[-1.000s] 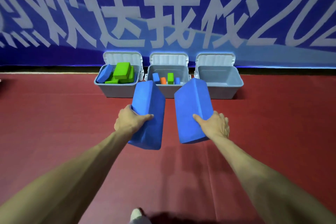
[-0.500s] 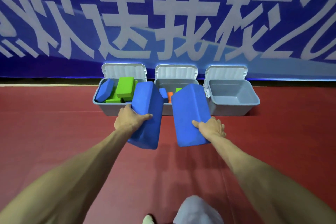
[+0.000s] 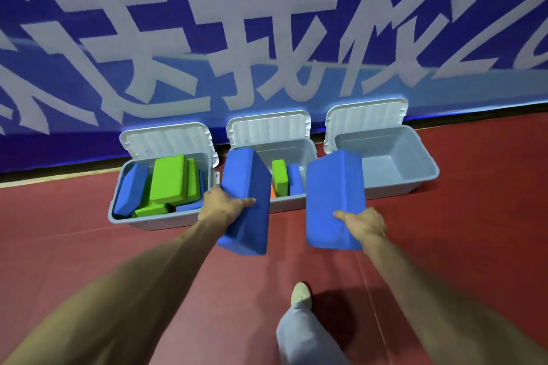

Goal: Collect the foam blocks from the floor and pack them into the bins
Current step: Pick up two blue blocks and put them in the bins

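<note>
A: What is held in the left hand [image 3: 221,206]?

B: A large blue foam block [image 3: 246,201] is gripped along its left edge, the thumb laid across its front face and the other fingers hidden behind it. It is carried tilted, in front of the gap between the left bin [image 3: 154,224] and the middle bin [image 3: 310,151].

A: And in the right hand [image 3: 363,225]?

B: A second blue foam block [image 3: 335,198] is clasped at its lower right corner, thumb pressed on the face, fingers wrapped round the edge. It is seen in front of the gap between the middle bin and the right bin [image 3: 427,166].

A: How are the blocks made?

B: Thick rectangular slabs with rounded corners and a matte, faintly grained surface are shown.

A: And the bins?

B: Three smooth grey plastic tubs are lined up on the red floor [image 3: 474,231] against a blue banner [image 3: 267,24], their ribbed white lids tipped back. The left one is packed with green blocks [image 3: 169,181] and blue ones; a green, a blue and an orange piece are seen in the middle one; only bare walls are seen in the right one.
</note>
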